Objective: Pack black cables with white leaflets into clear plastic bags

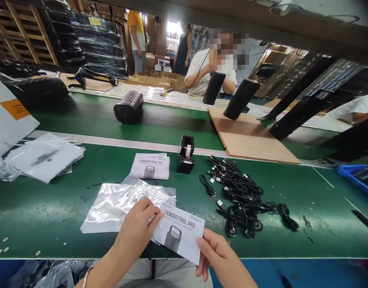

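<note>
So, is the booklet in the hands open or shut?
Shut: the booklet shows its printed cover, no inside pages, between left hand and right hand.

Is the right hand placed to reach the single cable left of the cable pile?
Probably yes: nothing seems to stand between the right hand and the single cable. The catch is the leaflet in its grasp, which it would likely need to release first.

Between our left hand and right hand, booklet. Just beyond our left hand, plastic bags; farther, booklet stack. Beyond our right hand, cable pile. Ahead of both, tape dispenser.
</note>
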`<state>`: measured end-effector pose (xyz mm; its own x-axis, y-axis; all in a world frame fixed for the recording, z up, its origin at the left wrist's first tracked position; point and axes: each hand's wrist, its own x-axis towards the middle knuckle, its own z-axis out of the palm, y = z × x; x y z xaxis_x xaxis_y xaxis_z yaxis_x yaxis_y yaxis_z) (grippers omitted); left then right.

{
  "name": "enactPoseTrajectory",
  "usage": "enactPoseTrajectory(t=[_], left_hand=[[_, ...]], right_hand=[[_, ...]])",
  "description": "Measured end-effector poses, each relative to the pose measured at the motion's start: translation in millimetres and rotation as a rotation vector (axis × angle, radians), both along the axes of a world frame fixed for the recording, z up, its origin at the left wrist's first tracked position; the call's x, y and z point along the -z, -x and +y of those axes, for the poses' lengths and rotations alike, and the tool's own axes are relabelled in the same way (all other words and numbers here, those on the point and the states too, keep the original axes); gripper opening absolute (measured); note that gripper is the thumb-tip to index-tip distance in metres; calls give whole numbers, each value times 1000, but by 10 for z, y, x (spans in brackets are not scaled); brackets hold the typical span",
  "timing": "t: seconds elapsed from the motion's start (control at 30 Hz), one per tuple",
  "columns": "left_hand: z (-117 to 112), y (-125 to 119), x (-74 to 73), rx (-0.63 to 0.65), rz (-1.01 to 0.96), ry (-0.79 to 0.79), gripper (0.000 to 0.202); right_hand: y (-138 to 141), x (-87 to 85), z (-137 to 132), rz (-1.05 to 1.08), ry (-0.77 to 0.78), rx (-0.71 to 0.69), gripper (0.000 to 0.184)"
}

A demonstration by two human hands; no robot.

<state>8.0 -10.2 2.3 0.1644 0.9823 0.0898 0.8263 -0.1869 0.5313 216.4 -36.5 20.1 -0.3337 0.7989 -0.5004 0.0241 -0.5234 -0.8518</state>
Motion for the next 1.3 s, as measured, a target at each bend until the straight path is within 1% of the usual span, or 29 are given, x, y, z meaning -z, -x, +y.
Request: enactPoseTrajectory(t=[0.07,0.13,0.2,0.27,0.33,0.4,0.47,0.5,0.53,0.57,0.6,0.63,0.67,0.7,0.73,0.77,0.8,0.83,0.93,1.0,1.03,1.1,1.2,1.3], left_hand=[[0,22,-83,-16,-47,41,21],[-6,49,-179,-40,-89,71,21],[-11,79,-265,-58,-114,79,21],[-11,110,-323,-57,-133,77,22],[-6,145,-341,-45,-163,80,23],[4,185,-320,-37,-197,79,23],[21,229,-273,-42,-217,81,23],[31,251,-246,-49,-218,90,23],[42,271,-220,-59,-215,106,24],[53,288,-197,-70,-210,127,25],[64,300,-178,-79,-203,154,26],[73,307,-164,-85,-196,178,27],[80,309,-155,-87,-187,202,27],[87,305,-150,-85,-177,221,27],[93,296,-147,-83,-166,233,27],[98,284,-146,-83,-156,242,26],[102,271,-146,-85,-150,244,26],[105,258,-145,-90,-150,244,25],[109,238,-139,-102,-184,236,25],[105,244,-132,-102,-234,226,25],[103,252,-128,-102,-270,215,25],[100,270,-118,-104,-352,189,25],[98,282,-106,-109,-451,158,22],[98,263,-117,-105,-489,166,20]], right_hand=[[-4,-60,24,69,22,-41,42],[33,-87,88,75,15,-61,39],[133,-66,195,37,-20,-59,34],[310,-11,323,-26,-84,-51,29],[543,42,437,-130,-219,-55,21],[768,56,517,-308,-456,-93,13],[891,23,571,-517,-699,-207,14],[888,-3,596,-615,-789,-253,17],[837,-30,624,-720,-846,-260,18],[738,-50,656,-844,-875,-216,18],[602,-60,693,-972,-882,-122,19],[441,-57,734,-1163,-857,22,22],[275,-43,775,-1354,-823,102,25],[121,-20,809,-1497,-789,133,25],[-5,5,832,-1554,-778,105,21],[-91,29,839,-1552,-772,80,18],[-132,45,825,-1484,-775,47,15],[-129,51,792,-1360,-777,18,14],[67,18,619,-891,-724,-50,12],[240,-20,507,-695,-672,-108,9],[312,-36,469,-656,-660,-137,9],[413,-61,441,-658,-668,-177,10],[499,-101,489,-709,-705,-217,12],[590,-172,563,-709,-755,-275,15]])
